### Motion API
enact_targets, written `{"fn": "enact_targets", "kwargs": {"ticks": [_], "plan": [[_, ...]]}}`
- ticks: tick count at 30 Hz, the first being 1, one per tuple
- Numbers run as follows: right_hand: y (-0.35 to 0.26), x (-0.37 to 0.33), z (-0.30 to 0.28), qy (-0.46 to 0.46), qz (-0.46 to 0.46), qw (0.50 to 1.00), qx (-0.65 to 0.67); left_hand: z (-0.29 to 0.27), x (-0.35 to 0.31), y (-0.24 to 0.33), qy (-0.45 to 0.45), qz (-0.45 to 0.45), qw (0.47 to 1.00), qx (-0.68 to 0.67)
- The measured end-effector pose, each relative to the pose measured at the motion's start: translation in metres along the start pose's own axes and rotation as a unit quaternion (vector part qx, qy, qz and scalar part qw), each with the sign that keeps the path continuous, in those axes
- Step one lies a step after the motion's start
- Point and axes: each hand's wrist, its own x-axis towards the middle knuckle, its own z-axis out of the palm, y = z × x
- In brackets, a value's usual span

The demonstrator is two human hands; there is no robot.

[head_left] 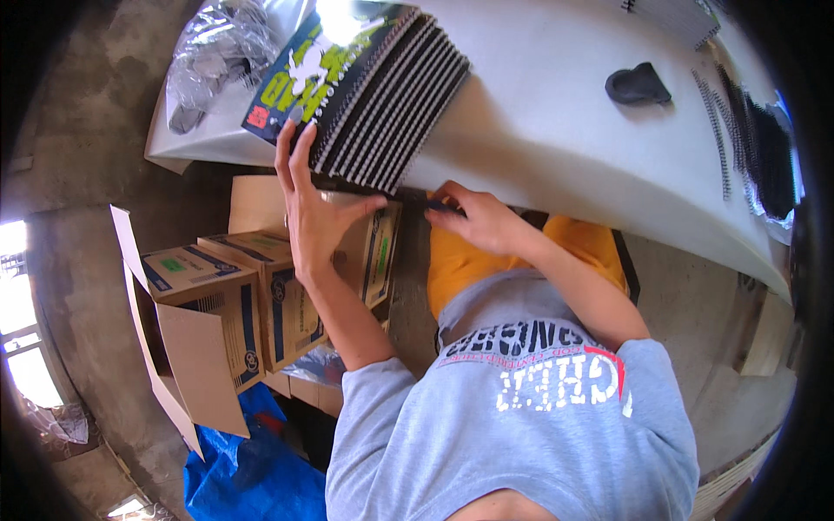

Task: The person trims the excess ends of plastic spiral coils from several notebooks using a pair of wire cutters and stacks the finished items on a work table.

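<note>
A tall stack of spiral-bound notebooks (pixel 391 104) with dark covers lies near the table's edge, its coil bindings facing right. The top cover bears green lettering and a white figure. My left hand (pixel 308 208) is open at the near side of the stack, two fingertips touching the top cover and the thumb stretched out to the right below it. Just right of the stack's lower corner, at the table edge, my right hand (pixel 473 221) has its fingers closed in a pinch. Something thin and dark shows at its fingertips, too little to name.
The white table (pixel 539 113) also bears crumpled clear plastic (pixel 226 52), a black curved object (pixel 638 85), loose black binding coils (pixel 725 130) and another notebook stack (pixel 682 17). Below left, cardboard boxes (pixel 217 304) sit inside an open carton (pixel 204 365), by a blue plastic sheet (pixel 230 473).
</note>
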Motion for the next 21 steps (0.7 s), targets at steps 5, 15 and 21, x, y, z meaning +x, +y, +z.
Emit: {"fn": "enact_targets", "kwargs": {"ticks": [5, 15, 21], "plan": [[-0.041, -0.062, -0.066, 0.261, -0.201, 0.85, -0.41, -0.025, 0.006, -0.039, 0.147, -0.009, 0.983, -0.113], [0.014, -0.139, -0.224, 0.569, 0.198, 0.622, -0.501, -0.002, 0.118, -0.165, -0.174, -0.223, 0.693, -0.663], [0.007, -0.11, -0.203, 0.595, 0.102, 0.568, -0.559, 0.03, 0.122, -0.167, -0.242, -0.248, 0.521, -0.78]]}}
